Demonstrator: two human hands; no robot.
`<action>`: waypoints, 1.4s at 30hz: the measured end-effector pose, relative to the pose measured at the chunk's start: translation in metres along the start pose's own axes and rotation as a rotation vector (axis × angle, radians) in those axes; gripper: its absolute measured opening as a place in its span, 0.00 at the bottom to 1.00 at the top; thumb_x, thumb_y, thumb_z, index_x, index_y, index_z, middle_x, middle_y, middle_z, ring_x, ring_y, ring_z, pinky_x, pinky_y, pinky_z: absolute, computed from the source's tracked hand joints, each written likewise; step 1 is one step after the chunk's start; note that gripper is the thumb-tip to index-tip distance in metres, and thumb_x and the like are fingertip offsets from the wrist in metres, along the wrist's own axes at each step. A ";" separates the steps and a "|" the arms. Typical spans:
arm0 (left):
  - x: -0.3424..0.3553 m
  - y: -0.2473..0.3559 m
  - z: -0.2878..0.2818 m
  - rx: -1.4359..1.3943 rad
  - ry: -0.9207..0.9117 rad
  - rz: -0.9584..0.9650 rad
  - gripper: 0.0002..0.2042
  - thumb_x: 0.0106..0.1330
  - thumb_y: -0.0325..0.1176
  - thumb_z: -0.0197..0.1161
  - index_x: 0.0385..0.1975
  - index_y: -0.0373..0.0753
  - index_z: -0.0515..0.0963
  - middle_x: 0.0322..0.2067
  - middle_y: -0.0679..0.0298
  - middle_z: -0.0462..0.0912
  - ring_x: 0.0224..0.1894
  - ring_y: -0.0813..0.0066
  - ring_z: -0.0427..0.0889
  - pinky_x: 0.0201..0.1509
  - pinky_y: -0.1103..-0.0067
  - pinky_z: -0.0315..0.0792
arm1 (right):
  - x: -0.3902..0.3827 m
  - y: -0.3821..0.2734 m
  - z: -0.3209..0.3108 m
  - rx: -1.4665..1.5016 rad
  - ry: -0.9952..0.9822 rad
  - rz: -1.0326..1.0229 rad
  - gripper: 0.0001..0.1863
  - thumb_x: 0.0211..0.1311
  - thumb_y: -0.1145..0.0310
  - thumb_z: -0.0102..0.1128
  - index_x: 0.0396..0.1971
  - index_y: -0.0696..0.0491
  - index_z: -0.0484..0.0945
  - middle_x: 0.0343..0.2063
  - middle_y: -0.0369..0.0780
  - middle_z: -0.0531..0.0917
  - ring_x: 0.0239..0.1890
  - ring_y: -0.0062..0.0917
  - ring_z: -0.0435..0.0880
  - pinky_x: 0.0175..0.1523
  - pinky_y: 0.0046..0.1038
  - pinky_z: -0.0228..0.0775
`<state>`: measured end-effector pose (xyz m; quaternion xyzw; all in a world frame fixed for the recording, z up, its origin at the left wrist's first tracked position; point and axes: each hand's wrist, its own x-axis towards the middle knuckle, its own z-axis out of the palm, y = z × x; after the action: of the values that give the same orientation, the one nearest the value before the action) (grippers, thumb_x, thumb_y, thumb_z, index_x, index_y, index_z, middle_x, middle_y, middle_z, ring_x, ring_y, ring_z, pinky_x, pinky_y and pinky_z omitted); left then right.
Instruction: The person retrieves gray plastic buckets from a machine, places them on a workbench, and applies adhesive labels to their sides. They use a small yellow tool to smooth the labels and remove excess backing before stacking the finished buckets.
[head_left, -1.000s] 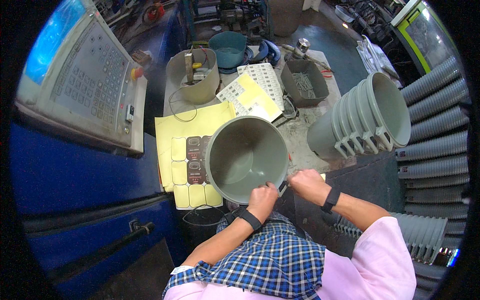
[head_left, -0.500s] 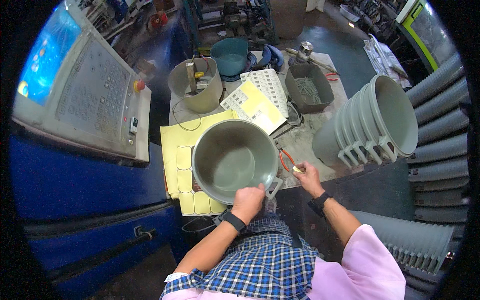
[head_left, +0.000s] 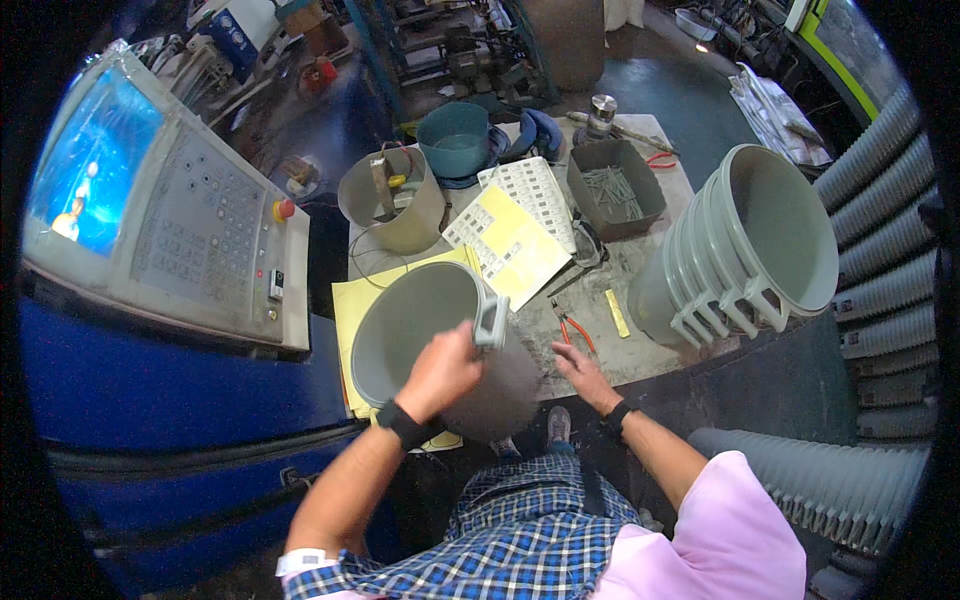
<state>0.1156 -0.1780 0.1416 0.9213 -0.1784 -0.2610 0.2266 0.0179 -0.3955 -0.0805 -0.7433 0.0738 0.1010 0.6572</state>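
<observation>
A grey plastic bucket (head_left: 405, 315) is tilted at the near edge of the table, its mouth turned to the left. My left hand (head_left: 440, 372) is closed on its rim, just beside the light grey handle lug (head_left: 491, 322). To the right of the bucket's blurred lower body, my right hand (head_left: 586, 380) is empty, with the fingers apart. Just beyond those fingers lie orange-handled pliers (head_left: 575, 328). A slim yellow piece (head_left: 617, 313) rests on the table between the pliers and a stack of grey buckets (head_left: 690, 265). Yellow label sheets (head_left: 352, 300) are partly hidden behind the tilted bucket.
Farther back on the table (head_left: 655, 240) stand a bucket with tools (head_left: 415, 215), a teal tub (head_left: 452, 140) and a grey bin of small rods (head_left: 612, 190). A machine control panel (head_left: 200, 215) rises at left. More nested buckets (head_left: 820, 485) lie at lower right.
The bucket has tipped and swung left, its handle lug turning up and away from me, with my left hand on its rim. My right hand has let go of the yellow piece.
</observation>
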 end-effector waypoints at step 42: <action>0.002 -0.088 0.190 -0.984 0.317 -0.233 0.41 0.58 0.34 0.63 0.67 0.32 0.43 0.66 0.50 0.53 0.66 0.62 0.56 0.67 0.74 0.52 | 0.061 0.054 -0.034 0.451 -0.003 0.293 0.29 0.70 0.48 0.37 0.56 0.57 0.66 0.51 0.38 0.73 0.53 0.24 0.69 0.60 0.27 0.59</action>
<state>0.0287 -0.1669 -0.0493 0.7480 0.1049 -0.1949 0.6257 0.0653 -0.4348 -0.1439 -0.5592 0.2003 0.1772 0.7847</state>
